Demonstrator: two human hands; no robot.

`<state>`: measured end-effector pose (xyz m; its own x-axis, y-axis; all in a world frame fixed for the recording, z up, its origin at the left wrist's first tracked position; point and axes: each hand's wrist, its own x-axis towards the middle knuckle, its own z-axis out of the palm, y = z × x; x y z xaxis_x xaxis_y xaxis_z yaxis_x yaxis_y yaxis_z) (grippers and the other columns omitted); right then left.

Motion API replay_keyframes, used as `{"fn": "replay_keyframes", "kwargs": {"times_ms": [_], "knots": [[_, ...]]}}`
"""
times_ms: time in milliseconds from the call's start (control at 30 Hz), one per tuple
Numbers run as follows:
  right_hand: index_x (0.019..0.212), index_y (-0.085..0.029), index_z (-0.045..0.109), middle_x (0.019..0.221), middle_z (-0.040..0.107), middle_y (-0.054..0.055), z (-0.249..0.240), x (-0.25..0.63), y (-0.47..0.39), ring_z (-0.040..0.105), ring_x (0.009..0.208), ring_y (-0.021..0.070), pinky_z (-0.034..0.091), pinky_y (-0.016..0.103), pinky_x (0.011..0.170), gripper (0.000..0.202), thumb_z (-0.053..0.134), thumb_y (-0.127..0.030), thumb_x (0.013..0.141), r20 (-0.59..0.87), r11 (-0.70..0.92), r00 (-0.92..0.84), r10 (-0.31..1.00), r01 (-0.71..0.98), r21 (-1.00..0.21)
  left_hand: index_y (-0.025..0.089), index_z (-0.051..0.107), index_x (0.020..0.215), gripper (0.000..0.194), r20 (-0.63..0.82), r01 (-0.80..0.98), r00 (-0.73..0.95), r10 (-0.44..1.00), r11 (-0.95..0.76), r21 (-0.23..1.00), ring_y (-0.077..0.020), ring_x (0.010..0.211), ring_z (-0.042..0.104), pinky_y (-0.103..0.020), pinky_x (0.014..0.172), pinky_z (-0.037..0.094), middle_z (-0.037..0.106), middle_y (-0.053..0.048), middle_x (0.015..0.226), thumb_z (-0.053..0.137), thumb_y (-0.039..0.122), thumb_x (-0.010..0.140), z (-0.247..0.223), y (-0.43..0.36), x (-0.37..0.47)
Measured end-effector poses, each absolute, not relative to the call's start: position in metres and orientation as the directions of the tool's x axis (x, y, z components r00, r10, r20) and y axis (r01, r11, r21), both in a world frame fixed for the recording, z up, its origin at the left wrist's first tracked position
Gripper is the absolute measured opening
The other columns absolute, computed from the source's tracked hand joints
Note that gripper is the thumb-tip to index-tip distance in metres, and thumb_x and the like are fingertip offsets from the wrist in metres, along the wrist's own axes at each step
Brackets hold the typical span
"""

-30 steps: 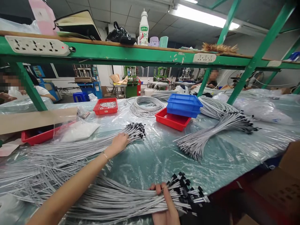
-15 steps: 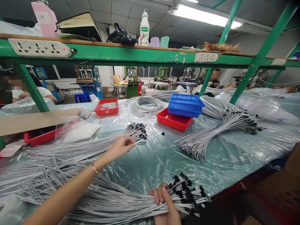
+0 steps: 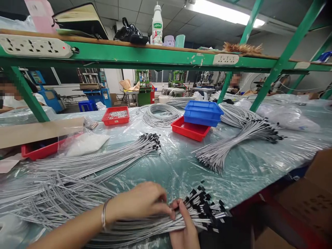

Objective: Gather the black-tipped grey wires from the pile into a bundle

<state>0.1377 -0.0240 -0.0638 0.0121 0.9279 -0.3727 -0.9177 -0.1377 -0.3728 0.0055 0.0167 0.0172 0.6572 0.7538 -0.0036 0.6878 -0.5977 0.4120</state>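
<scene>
Across the front of the table lies a thick bundle of grey-white cables (image 3: 145, 224) with black connectors (image 3: 206, 204) at its right end. My right hand (image 3: 185, 226) is wrapped around this bundle just behind the connectors, thumb on top. My left hand (image 3: 145, 200), with a bracelet at the wrist, is over the same bundle, its fingertips pinched together beside my right fingers. What sits in that pinch is too small to make out. Farther back lies a second bundle of cables (image 3: 111, 157), its black ends (image 3: 150, 140) pointing right.
A third cable bundle (image 3: 233, 143) lies to the right, near stacked blue trays (image 3: 203, 112) and a red tray (image 3: 190, 129). Behind are a cable coil (image 3: 162, 116) and a red tray of small parts (image 3: 115, 120). A green shelf beam (image 3: 145, 58) spans above. Cardboard boxes (image 3: 308, 193) stand right.
My left hand has come back from the second bundle's connector ends to the front bundle, and the cable it pinched has been let go there. My right hand keeps its hold.
</scene>
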Motion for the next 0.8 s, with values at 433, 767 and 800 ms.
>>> {"fn": "replay_keyframes", "kwargs": {"times_ms": [433, 767, 800], "knots": [[0.062, -0.019, 0.053, 0.052, 0.046, -0.007, -0.073, 0.135, -0.021, 0.044, 0.051, 0.0073, 0.043, 0.024, 0.067, 0.026, 0.076, -0.031, 0.058, -0.13, -0.044, -0.002, 0.991, -0.945, -0.325, 0.014, 0.057, 0.076, 0.014, 0.261, 0.916, 0.176, 0.949, -0.255, 0.31, -0.0278, 0.09, 0.05, -0.036, 0.078, 0.037, 0.056, -0.012, 0.087, 0.05, 0.026, 0.08, -0.029, 0.16, -0.044], [0.088, -0.024, 0.062, 0.047, 0.041, -0.008, -0.069, 0.133, -0.023, 0.038, 0.047, 0.0055, 0.041, 0.02, 0.062, 0.033, 0.076, -0.025, 0.058, -0.162, -0.046, 0.012, 0.987, -0.937, -0.347, 0.014, 0.052, 0.082, 0.029, 0.167, 0.667, 0.259, 0.951, -0.301, 0.682, -0.0093, 0.043, 0.048, -0.02, 0.042, 0.036, 0.054, 0.0, 0.066, 0.042, 0.042, 0.082, 0.02, 0.107, -0.03], [0.095, -0.024, 0.061, 0.046, 0.039, -0.008, -0.068, 0.132, -0.024, 0.037, 0.046, 0.0055, 0.041, 0.02, 0.062, 0.038, 0.075, -0.025, 0.059, -0.157, -0.032, 0.027, 0.987, -0.931, -0.363, 0.015, 0.052, 0.081, 0.027, 0.202, 0.667, 0.268, 0.942, -0.333, 0.666, -0.009, 0.045, 0.048, -0.02, 0.044, 0.036, 0.054, 0.0, 0.067, 0.043, 0.04, 0.083, 0.022, 0.095, -0.024]]}}
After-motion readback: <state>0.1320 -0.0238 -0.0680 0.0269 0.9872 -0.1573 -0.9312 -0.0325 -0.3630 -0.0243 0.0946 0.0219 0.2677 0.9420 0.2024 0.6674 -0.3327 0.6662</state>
